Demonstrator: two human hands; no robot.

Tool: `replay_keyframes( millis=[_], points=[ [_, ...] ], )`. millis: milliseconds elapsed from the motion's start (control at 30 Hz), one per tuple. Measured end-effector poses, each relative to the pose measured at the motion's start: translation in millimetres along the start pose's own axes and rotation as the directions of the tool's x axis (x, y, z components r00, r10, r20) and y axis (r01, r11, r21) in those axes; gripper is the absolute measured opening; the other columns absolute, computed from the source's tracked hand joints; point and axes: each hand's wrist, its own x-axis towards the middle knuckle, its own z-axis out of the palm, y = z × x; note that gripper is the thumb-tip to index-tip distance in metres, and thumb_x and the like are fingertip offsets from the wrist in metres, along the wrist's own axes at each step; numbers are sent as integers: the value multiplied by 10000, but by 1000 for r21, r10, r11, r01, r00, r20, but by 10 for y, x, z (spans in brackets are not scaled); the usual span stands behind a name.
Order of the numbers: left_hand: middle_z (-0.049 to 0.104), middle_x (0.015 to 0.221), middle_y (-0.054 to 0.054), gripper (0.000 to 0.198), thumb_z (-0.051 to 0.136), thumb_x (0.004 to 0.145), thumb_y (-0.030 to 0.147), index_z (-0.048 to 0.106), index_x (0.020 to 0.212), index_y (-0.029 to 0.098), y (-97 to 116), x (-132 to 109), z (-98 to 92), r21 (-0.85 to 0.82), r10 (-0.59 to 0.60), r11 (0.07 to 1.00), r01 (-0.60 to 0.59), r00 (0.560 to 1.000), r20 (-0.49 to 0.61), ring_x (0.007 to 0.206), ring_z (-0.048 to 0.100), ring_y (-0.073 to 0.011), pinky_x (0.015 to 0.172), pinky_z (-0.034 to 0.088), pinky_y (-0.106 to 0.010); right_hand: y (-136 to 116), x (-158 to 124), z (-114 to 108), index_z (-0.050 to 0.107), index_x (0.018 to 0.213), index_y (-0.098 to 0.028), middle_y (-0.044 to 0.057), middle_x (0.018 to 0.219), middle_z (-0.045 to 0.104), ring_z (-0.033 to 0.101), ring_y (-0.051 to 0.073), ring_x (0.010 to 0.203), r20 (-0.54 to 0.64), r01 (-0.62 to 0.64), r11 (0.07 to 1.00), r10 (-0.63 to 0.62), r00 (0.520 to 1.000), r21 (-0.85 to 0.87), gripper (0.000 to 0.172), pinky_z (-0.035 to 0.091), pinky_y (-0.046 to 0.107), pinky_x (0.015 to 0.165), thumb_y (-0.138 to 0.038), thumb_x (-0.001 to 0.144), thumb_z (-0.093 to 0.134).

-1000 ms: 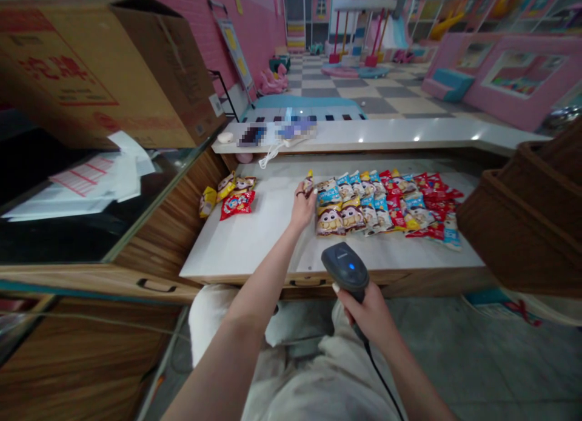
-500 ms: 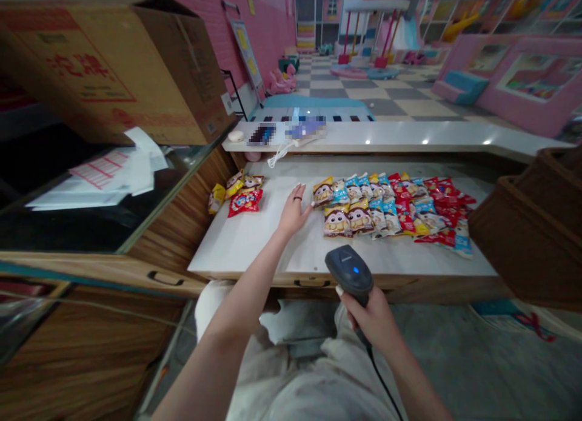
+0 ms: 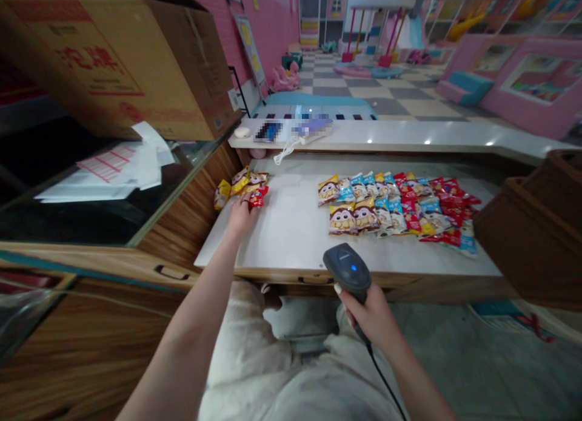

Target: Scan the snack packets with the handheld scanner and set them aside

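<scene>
My left hand [image 3: 242, 215] lies over a red snack packet [image 3: 259, 196] at the left of the white desk, its fingers closed on the packet and covering part of it. Yellow-and-brown packets [image 3: 257, 179] lie just beyond the fingertips. In my right hand [image 3: 370, 312] is a dark barcode scanner [image 3: 347, 268] with a blue light on top, held above my lap before the desk's front edge. Several brown, blue and red snack packets [image 3: 343, 219] are laid out in overlapping rows on the desk's right half.
A large cardboard box [image 3: 113, 63] and white papers [image 3: 97, 172] occupy the dark counter at left. Along the raised ledge [image 3: 386, 133] lie a phone and a purple item with a white cable. A brown woven basket [image 3: 536, 233] juts in at right.
My left hand has moved left, from beside the packet rows to the red packet, and its fingers have closed on it. My right hand still holds the scanner. The view has shifted slightly.
</scene>
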Motion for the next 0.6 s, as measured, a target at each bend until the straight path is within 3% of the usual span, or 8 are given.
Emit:
replay_keyframes(
  millis=[133, 233, 333, 433, 600],
  points=[
    [814, 1310, -211, 444, 795, 882, 368, 722, 1282, 188, 180, -208, 80, -261, -149, 959, 113, 981, -121, 1398, 703, -427, 1289, 480, -580, -16, -20, 7, 583, 696, -286, -32, 445, 591, 568, 173, 385, -23, 8, 1000, -8, 1000, -12, 378, 459, 278, 467, -525, 906, 785],
    [822, 1259, -163, 426, 757, 983, 539, 672, 1236, 207, 410, -478, 219, -552, -251, 823, 132, 957, -144, 1303, 759, -341, 1188, 583, -485, -29, -28, 10, 569, 686, -294, -38, 436, 577, 556, 172, 377, -24, 14, 1000, -14, 1000, -17, 396, 452, 279, 461, -548, 893, 791],
    [837, 1173, -130, 486, 747, 997, 676, 671, 1151, 221, 672, -790, 403, -806, -351, 553, 211, 936, 4, 1209, 806, -290, 1094, 642, -434, -66, -36, 17, 582, 704, -292, -43, 437, 578, 558, 171, 374, -19, 15, 1000, -15, 1000, -17, 378, 450, 274, 454, -551, 885, 789],
    [854, 1135, -131, 481, 822, 961, 655, 708, 1101, 209, 903, -1063, 577, -885, -369, 333, 324, 909, 194, 1154, 832, -283, 1093, 651, -447, -131, -44, 22, 582, 675, -289, -35, 428, 578, 570, 173, 372, -16, 21, 1000, -22, 1000, -23, 380, 469, 272, 453, -551, 870, 777],
    [863, 971, -107, 500, 898, 897, 662, 744, 992, 196, 1101, -1323, 786, -855, -387, 226, 467, 849, 361, 1052, 860, -296, 1047, 672, -450, -220, -58, 21, 598, 662, -285, -28, 402, 569, 591, 189, 355, -27, 5, 999, -6, 1000, -38, 421, 490, 273, 429, -614, 833, 797]
  ],
)
